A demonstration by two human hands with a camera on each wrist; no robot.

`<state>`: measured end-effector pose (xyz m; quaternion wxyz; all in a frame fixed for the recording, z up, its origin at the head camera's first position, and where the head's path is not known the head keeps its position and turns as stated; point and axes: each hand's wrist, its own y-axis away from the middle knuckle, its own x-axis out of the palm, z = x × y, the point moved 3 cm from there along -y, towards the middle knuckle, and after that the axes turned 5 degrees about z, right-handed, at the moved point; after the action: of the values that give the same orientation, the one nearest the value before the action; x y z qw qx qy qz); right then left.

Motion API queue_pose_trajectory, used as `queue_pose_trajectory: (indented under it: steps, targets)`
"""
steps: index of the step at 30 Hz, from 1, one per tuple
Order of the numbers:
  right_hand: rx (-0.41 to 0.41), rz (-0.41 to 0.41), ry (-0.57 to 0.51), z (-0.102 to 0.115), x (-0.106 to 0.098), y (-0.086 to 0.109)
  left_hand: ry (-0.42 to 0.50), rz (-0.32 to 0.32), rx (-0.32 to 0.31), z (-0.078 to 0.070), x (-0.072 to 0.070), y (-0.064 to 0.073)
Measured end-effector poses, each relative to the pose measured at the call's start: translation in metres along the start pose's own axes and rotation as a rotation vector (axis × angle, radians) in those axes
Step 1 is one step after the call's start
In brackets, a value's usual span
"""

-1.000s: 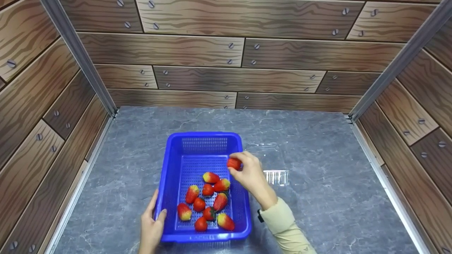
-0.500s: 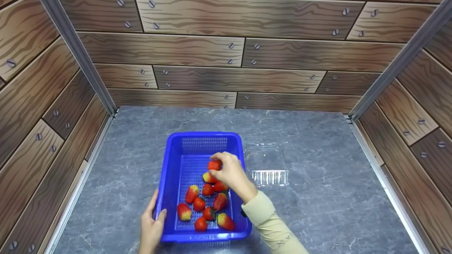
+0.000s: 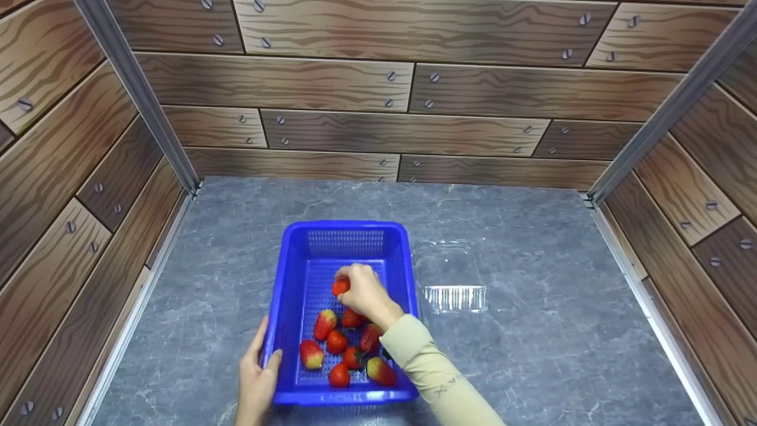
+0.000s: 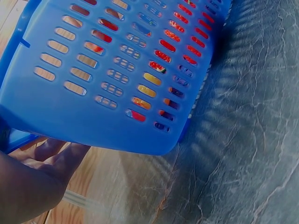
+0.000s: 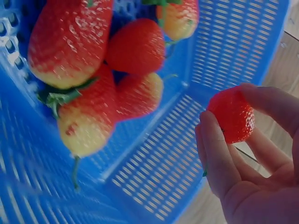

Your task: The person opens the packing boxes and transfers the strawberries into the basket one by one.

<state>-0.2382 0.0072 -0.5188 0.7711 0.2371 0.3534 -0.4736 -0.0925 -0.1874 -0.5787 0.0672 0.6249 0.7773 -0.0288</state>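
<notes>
A blue plastic basket (image 3: 277, 331) with slotted walls holds several red-and-yellow strawberries (image 3: 324, 325) in its nearer half. My left hand (image 3: 258, 373) grips its left rim near the front corner; in the left wrist view, that hand (image 4: 42, 175) is partly cut off below the basket wall. Over the inside of the basket, my right hand (image 3: 365, 293) pinches a small red strawberry (image 5: 232, 114) between thumb and fingers, apart from the others. My right hand and sleeve hide some of the fruit in the head view.
To the right of the basket lies a clear plastic container (image 3: 454, 284) on the grey marbled surface (image 3: 550, 319). Wood-patterned walls (image 3: 343, 133) with metal corner posts stand on the left, right and far sides.
My right hand has carried the red strawberry leftward from above the basket's right rim to over its inside and lowered it somewhat. The left hand keeps its grip on the basket.
</notes>
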Motion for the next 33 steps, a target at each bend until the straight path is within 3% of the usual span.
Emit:
queue_pose_trajectory:
  steps: [8,15,20,33]
  targets:
    - [-0.033,0.086,-0.043,-0.01,0.026,-0.007,-0.015,0.003,-0.006,0.001,-0.002,0.001]
    - [-0.066,0.079,0.022,-0.02,0.042,-0.005,-0.035,-0.003,-0.001,0.0,-0.001,0.001]
    - [-0.041,0.088,0.084,-0.024,0.049,-0.004,-0.032,-0.01,0.0,0.0,0.0,0.001]
    - [-0.031,0.102,0.072,-0.026,0.053,-0.003,-0.022,-0.016,0.014,0.003,0.0,0.0]
